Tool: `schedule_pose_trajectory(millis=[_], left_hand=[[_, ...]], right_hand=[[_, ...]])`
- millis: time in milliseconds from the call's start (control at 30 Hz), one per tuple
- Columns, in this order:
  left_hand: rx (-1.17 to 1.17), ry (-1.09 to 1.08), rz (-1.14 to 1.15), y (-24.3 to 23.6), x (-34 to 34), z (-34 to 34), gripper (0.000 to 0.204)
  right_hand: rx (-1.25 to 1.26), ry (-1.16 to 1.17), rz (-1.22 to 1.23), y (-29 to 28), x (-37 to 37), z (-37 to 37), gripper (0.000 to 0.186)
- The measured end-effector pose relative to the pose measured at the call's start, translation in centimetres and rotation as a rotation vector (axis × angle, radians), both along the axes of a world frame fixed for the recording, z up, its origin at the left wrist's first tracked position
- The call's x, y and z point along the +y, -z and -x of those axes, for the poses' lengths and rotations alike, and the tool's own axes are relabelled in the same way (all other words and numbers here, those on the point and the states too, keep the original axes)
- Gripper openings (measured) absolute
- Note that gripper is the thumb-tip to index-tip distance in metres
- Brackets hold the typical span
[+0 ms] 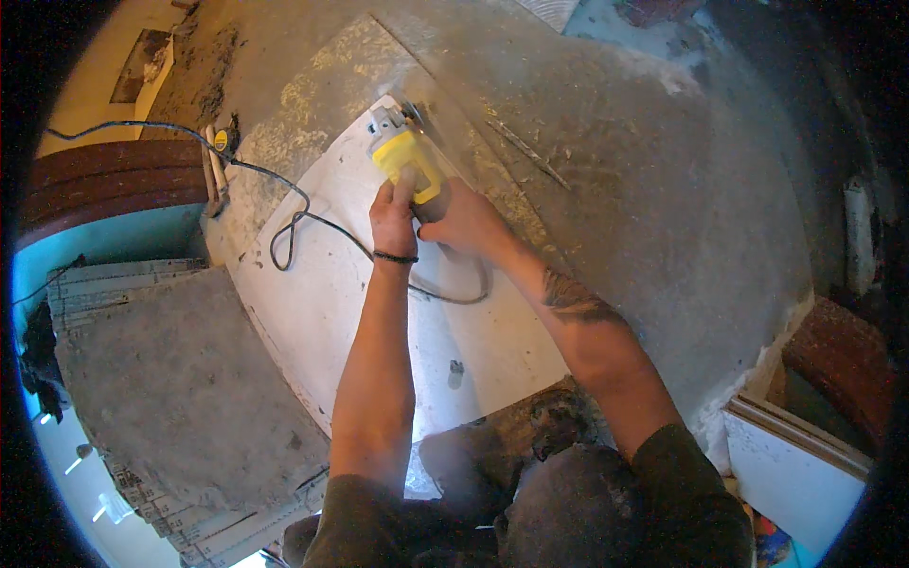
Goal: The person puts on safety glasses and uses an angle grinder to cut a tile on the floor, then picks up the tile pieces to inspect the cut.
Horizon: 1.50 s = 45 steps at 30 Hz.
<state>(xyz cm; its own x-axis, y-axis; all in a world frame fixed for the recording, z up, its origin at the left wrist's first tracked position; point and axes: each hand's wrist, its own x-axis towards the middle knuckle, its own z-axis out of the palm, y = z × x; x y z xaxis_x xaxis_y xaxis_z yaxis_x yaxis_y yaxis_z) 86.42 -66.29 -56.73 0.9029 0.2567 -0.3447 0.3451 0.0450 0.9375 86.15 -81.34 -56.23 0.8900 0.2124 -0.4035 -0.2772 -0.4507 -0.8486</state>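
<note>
A yellow and grey angle grinder [402, 151] is over the upper end of a large white tile [312, 331], its disc toward the tile's top edge. My left hand [393, 213] is closed on the grinder's body, with a dark band at the wrist. My right hand [459, 218] grips the grinder's rear from the right, fingers partly hidden. A black cord [336, 225] loops across the tile and runs off to the left.
A tape measure [225, 139] and wooden-handled tools [212, 170] lie upper left. A thin stick [530, 153] rests on the dusty floor [682, 237] to the right. Grey boards [189, 369] are at lower left; a white panel [786, 473] stands at lower right.
</note>
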Motion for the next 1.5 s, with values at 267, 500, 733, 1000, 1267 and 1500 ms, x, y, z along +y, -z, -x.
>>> schedule_pose_trajectory(millis=[267, 500, 733, 1000, 1267, 1500], left_hand=[[0.010, -0.009, 0.051, 0.3, 0.3, 0.1, 0.054], [0.009, -0.010, 0.082, 0.7, 0.6, 0.1, 0.052], [-0.013, -0.025, 0.127, 0.0, -0.4, 0.8, 0.051], [0.035, -0.040, 0.196, 0.5, 1.1, -1.3, 0.047], [-0.015, -0.044, 0.164, 0.4, 0.2, -0.2, 0.051], [0.003, -0.033, 0.142, 0.1, 0.1, 0.0, 0.053]], right_hand=[[0.040, 0.006, -0.008, -0.7, 0.0, 0.1, 0.076], [0.034, 0.008, -0.064, -0.5, 0.0, 0.4, 0.075], [-0.005, 0.013, -0.035, -0.1, -0.4, 0.8, 0.075], [-0.052, 0.028, 0.000, -1.2, 0.8, -0.9, 0.074], [0.019, -0.003, -0.067, -0.8, 0.1, 0.0, 0.080], [-0.015, 0.017, 0.016, -0.1, 0.4, 0.2, 0.076]])
